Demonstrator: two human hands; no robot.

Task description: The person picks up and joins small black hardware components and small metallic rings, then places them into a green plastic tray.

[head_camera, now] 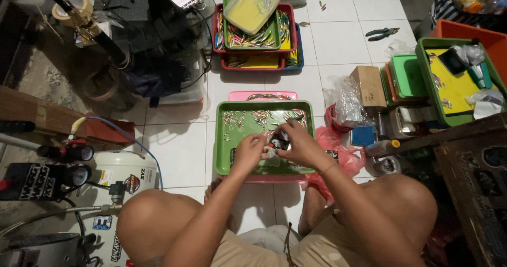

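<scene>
I sit on a white tiled floor with a green tray [222, 140] in front of my knees. Several small shiny fishing lures [261, 117] lie scattered in its far half. My left hand [249, 150] and my right hand [293, 143] meet over the tray's near half. Together they pinch a small clear plastic packet with a dark card [278, 140] between the fingertips. A pink tray [262, 96] shows under and behind the green one.
Stacked red, blue and green trays [257, 40] of lures stand further ahead, topped by a clear box. Pliers [382, 33] lie on the tiles. At right are a cardboard box [368, 85], plastic bags and green bins [454, 82]. A compressor tank [119, 180] sits at left.
</scene>
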